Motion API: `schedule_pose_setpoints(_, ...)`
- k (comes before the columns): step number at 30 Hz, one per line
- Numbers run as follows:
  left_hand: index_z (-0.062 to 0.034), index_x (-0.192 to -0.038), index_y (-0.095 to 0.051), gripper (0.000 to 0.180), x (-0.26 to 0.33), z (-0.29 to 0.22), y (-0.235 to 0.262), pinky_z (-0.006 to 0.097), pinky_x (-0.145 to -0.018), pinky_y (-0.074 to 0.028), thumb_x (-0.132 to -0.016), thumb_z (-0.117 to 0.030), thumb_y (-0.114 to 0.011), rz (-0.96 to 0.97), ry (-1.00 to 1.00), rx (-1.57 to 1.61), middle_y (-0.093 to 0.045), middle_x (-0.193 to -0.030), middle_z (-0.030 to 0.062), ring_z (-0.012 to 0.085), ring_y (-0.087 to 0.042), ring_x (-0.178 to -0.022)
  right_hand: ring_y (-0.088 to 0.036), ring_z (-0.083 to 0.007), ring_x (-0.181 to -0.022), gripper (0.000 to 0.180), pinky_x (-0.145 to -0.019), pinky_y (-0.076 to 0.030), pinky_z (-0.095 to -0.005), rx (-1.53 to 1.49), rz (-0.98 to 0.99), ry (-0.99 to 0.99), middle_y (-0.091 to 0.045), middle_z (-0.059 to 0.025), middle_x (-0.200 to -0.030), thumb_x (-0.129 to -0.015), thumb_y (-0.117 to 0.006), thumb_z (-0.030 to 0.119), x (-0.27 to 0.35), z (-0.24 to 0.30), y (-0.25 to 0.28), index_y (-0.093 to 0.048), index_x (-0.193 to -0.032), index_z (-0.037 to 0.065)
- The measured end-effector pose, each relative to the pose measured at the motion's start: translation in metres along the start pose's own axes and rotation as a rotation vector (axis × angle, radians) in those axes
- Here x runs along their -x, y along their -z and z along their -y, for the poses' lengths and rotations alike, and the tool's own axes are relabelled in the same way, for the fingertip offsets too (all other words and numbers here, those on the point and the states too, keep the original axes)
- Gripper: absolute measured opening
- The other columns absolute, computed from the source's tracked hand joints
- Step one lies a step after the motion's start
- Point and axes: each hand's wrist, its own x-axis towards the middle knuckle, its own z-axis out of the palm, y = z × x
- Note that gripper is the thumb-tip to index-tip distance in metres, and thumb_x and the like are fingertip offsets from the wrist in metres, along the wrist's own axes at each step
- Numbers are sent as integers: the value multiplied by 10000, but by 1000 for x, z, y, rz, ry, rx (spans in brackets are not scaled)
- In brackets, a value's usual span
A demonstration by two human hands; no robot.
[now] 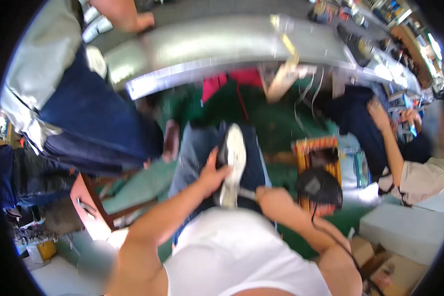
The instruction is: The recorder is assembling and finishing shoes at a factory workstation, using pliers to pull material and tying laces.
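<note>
A dark shoe [236, 150] lies on my lap with its pale sole turned up and its toe pointing away from me. My left hand [213, 172] grips it from the left side, thumb near the edge of the sole. My right hand [274, 200] is closed around a thin, light-coloured tool [247, 194]. Its tip reaches the right edge of the shoe near the heel; whether it is a knife, a brush or something else is too blurred to tell. Blue trousers [187, 153] are under the shoe.
Ahead runs a long metal bench [192, 47] with a tape-wrapped wooden piece [283, 79] at its edge. A person in dark trousers [93, 108] stands at left; another person's arm [392, 148] shows at right. An orange crate [338, 153] bears a black cap-like thing [319, 187].
</note>
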Motion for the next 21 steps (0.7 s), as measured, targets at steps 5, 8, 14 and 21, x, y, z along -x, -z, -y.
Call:
schedule_pose_setpoints(5, -23, -1495, -267, 886, -5, -14, -22, 437, -1125, -317, -797, -283, -748, -200, -237, -268, -401, -1423, 251, 406, -376, -1333, -636, -121, -666, 244, -564, -478, -302, -1130, 605, -207, -667, -32, -733, -942, -620, 286, -23, -60, -5, -659, -936, 45)
schedule_pose_setpoints(8, -2, -1535, -137, 954, 14, 2, -18, 442, -1178, -213, -837, -282, -724, -107, -200, -286, -251, -1526, 266, 409, -212, -1437, -652, -86, -714, 202, -550, -486, -224, -1480, 802, -279, -685, -21, -830, -924, -645, 219, -30, -81, -23, -660, -984, 27)
schedule_pose_setpoints(14, -123, -1563, 155, 939, 44, 38, -9, 316, -1162, -211, -969, -136, -572, 188, -158, 9, -129, -1611, 202, 242, -213, -1448, -674, -141, -840, 274, -558, -534, -278, -1322, 714, -257, -691, -72, -963, -949, -626, 174, -9, -79, 2, -612, -1120, -39)
schedule_pose_setpoints(21, -122, -1566, 145, 991, 31, 28, -13, 305, -1150, -240, -924, -70, -608, 138, -186, -70, -156, -1594, 204, 229, -239, -1432, -653, -422, -788, 389, -746, -494, -485, -506, -251, -65, -656, -259, -831, -1020, -472, 320, -88, -33, 15, -581, -899, -33)
